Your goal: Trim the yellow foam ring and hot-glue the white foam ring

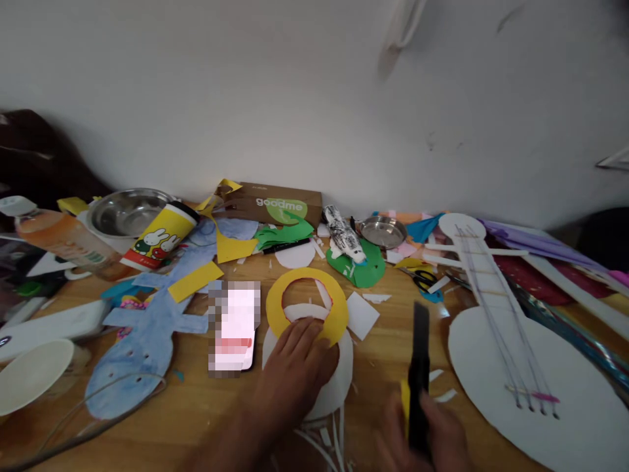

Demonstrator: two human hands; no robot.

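The left hand (301,354) lies over a yellow ring (340,311) (whether pinching it, I cannot tell); the right hand (439,436), blurred, is wrapped around a cutter (419,370).

The location is an indoor craft area, consisting of a wooden worktop (189,406) set against a plain pale wall (295,98). Indicators of craft use: a cut yellow ring (339,305), green paper (285,233), scissors (423,280), a blue-painted cutout (152,347) and a strung, white guitar-shaped board (491,347). A drink bottle (63,239), a rabbit-print cup (160,239) and a phone (236,321) share the surface, indicating informal rather than industrial premises. Whether it is a home or a classroom cannot be determined.
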